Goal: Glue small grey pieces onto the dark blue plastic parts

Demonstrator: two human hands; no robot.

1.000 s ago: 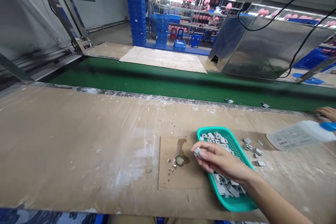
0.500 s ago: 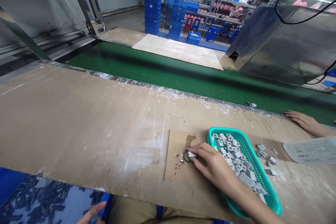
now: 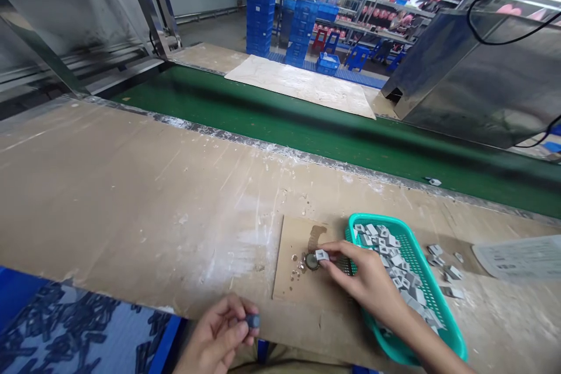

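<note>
Long brown workbench (image 3: 131, 187) with a green conveyor belt (image 3: 307, 134) behind it. The teal basket (image 3: 438, 310) is full of little grey pieces (image 3: 397, 263), so most look untouched. The right hand (image 3: 368, 283) pinches one small grey piece (image 3: 322, 255) right over the glue cap (image 3: 312, 261) on the cardboard square. The left hand (image 3: 219, 339), at the bench edge, pinches a small dark grey part (image 3: 252, 321).

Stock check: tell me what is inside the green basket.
The green basket holds a heap of small grey parts. The right hand and forearm cover its near left side, so what lies there is hidden.
</note>
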